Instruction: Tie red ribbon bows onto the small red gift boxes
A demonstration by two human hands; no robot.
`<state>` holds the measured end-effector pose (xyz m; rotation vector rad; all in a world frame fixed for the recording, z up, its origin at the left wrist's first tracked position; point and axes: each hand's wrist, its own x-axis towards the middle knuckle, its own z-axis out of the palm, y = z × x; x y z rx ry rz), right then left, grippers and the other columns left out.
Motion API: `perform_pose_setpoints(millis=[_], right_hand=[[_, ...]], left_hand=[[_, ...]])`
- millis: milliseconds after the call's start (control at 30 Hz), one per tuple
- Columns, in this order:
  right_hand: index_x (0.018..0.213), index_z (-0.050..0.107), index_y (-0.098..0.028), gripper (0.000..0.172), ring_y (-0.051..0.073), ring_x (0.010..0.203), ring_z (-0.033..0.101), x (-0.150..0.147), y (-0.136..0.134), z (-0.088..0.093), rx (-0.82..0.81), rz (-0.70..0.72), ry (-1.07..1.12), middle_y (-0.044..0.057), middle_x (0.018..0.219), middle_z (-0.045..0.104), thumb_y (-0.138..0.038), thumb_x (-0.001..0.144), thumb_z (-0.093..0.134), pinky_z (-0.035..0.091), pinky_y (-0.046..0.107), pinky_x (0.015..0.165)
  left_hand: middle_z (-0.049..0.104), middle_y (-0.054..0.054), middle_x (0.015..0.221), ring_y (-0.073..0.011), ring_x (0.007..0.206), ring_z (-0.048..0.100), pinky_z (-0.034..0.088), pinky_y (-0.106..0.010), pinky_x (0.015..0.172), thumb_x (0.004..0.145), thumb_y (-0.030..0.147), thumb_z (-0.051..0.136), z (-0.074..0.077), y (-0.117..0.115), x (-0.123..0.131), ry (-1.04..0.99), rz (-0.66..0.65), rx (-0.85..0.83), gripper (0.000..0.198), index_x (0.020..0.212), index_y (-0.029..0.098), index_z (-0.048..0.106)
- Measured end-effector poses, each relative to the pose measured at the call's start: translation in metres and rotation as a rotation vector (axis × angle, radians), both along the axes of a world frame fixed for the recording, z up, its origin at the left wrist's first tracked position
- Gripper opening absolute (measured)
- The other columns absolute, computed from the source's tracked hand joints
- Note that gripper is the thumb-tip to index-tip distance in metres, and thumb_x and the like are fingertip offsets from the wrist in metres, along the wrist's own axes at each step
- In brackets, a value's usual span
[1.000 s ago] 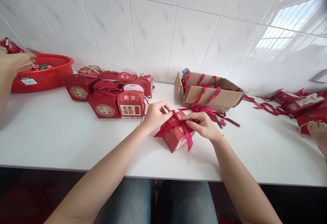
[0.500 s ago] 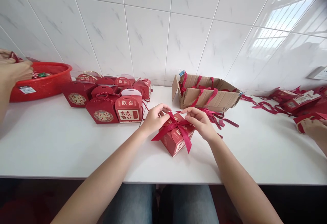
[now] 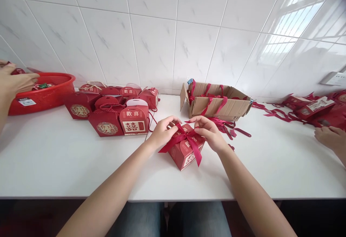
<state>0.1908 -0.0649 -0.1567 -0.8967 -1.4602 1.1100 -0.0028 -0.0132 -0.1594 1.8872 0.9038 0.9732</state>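
A small red gift box [image 3: 183, 154] sits on the white table [image 3: 67, 161] in front of me, with a dark red ribbon [image 3: 189, 141] tied in a bow across its top. My left hand [image 3: 162, 131] pinches the bow's left loop. My right hand [image 3: 209, 132] pinches the right loop, fingers closed on the ribbon. Both ribbon tails hang down over the box's front.
Several finished red gift boxes [image 3: 116, 112] stand at the back left. A cardboard carton [image 3: 216, 103] with red ribbons lies behind the box. Another person's hand [image 3: 14, 82] reaches at a red basket [image 3: 43, 94] far left; a second person's hand [image 3: 331, 139] rests far right near flat red boxes [image 3: 313, 107].
My fingers have moved from the knot out to the bow's loops. The view has tilted up slightly. The hand at right shifted on the table.
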Motion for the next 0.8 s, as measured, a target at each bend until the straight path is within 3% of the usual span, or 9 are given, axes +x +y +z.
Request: perform_pose_setpoints(millis=[167, 267, 400, 533, 633, 800], right_hand=[[0.105, 0.058, -0.021, 0.043, 0.01, 0.062, 0.045, 0.0, -0.001, -0.001, 0.017, 0.017, -0.001, -0.002, 0.075, 0.045, -0.01, 0.064, 0.049, 0.036, 0.021, 0.052], [0.105, 0.056, -0.021, 0.038, 0.01, 0.063, 0.047, -0.004, -0.003, 0.0, -0.009, -0.006, -0.039, -0.001, 0.077, 0.046, -0.013, 0.068, 0.051, 0.039, 0.022, 0.054], [0.107, 0.054, -0.023, 0.035, 0.009, 0.063, 0.048, -0.007, -0.003, 0.0, -0.012, 0.021, -0.057, 0.0, 0.085, 0.048, -0.016, 0.073, 0.053, 0.041, 0.022, 0.053], [0.112, 0.051, -0.025, 0.037, 0.007, 0.058, 0.044, -0.009, -0.002, -0.006, 0.045, -0.019, -0.065, -0.002, 0.081, 0.043, -0.016, 0.076, 0.054, 0.037, 0.02, 0.049], [0.117, 0.047, -0.026, 0.041, 0.009, 0.063, 0.045, -0.011, 0.001, -0.01, 0.141, -0.082, -0.076, -0.002, 0.08, 0.041, -0.017, 0.078, 0.054, 0.04, 0.021, 0.053], [0.124, 0.045, -0.027, 0.045, 0.011, 0.069, 0.046, -0.009, 0.007, -0.016, 0.267, -0.197, -0.208, 0.003, 0.097, 0.048, -0.019, 0.08, 0.052, 0.043, 0.025, 0.061]], left_hand=[[0.063, -0.001, 0.079, -0.0135, 0.069, 0.057, 0.045, -0.022, 0.057, 0.076, 0.024, 0.049, 0.004, -0.002, -0.002, 0.0, -0.015, 0.014, 0.015, 0.08, 0.018, 0.062], [0.059, -0.001, 0.068, -0.013, 0.061, 0.055, 0.044, -0.021, 0.051, 0.073, 0.023, 0.05, 0.005, -0.003, -0.002, -0.008, -0.003, -0.009, 0.01, 0.071, 0.017, 0.058], [0.06, 0.0, 0.067, -0.0122, 0.058, 0.054, 0.042, -0.021, 0.048, 0.074, 0.025, 0.05, 0.004, -0.003, 0.0, -0.024, 0.005, -0.017, 0.012, 0.073, 0.017, 0.059], [0.062, 0.0, 0.067, -0.0122, 0.06, 0.055, 0.042, -0.021, 0.052, 0.074, 0.022, 0.05, 0.001, -0.002, -0.001, 0.04, 0.115, 0.189, 0.015, 0.079, 0.018, 0.064], [0.064, 0.0, 0.067, -0.0125, 0.062, 0.057, 0.043, -0.022, 0.057, 0.073, 0.021, 0.052, -0.001, -0.001, -0.002, 0.068, 0.238, 0.335, 0.018, 0.084, 0.019, 0.067], [0.063, 0.001, 0.066, -0.0122, 0.058, 0.057, 0.044, -0.022, 0.055, 0.072, 0.023, 0.055, -0.003, 0.003, -0.002, 0.003, 0.303, 0.267, 0.013, 0.082, 0.019, 0.063]])
